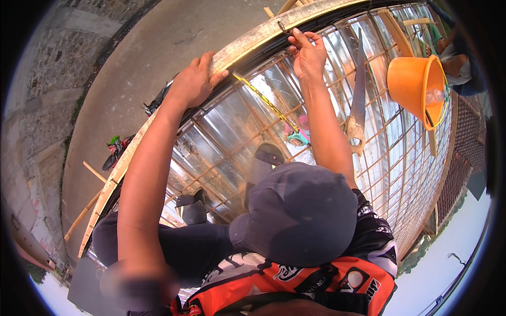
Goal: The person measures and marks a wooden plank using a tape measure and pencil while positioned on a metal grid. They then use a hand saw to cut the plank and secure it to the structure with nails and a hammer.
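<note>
My left hand (pixel 194 81) grips the top edge of a long, pale wooden board (pixel 243 43), with its thumb on the inner side and fingers curled over. Farther along the board, my right hand (pixel 308 52) is closed in a pinch on a small, dark bent metal piece (pixel 283 26). Its exact kind is too small to tell. Between my arms, a yellow tape measure blade (pixel 263 101) stretches over the bar grid from near the board. At its near end lies a turquoise object (pixel 298 138), perhaps its case. A handsaw (pixel 359 89) rests right of my right forearm.
A grid of thin rusty bars (pixel 387 124) covers shiny metal sheeting. At the right stands an orange bucket (pixel 406 87) with a clear bottle inside, near another person (pixel 456 60). Beyond the board lies a paved lane (pixel 113 116) far below, with parked motorbikes (pixel 117 150).
</note>
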Tool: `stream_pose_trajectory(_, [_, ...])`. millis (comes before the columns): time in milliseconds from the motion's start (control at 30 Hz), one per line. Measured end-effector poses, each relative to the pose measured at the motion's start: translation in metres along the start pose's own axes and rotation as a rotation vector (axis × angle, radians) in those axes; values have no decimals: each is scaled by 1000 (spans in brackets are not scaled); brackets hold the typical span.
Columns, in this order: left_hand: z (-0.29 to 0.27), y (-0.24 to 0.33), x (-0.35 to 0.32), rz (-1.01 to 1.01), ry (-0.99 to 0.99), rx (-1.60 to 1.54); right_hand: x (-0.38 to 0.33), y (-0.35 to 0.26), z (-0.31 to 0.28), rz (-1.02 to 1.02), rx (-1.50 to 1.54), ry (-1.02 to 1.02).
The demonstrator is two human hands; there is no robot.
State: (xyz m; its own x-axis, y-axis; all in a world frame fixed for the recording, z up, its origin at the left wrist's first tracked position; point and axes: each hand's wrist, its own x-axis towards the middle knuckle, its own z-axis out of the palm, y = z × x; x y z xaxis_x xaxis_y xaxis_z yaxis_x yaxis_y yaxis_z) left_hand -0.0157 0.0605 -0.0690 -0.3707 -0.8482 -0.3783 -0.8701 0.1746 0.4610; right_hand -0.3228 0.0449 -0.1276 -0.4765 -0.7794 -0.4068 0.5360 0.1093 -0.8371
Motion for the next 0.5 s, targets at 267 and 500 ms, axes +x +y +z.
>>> stream_pose_trajectory(267, [0, -3, -3, 1, 10, -3, -30, 14, 2, -387, -265, -71])
stream_pose_trajectory(500, [1, -1, 0, 7, 0, -3, -44, 21, -10, -854, -772, -101])
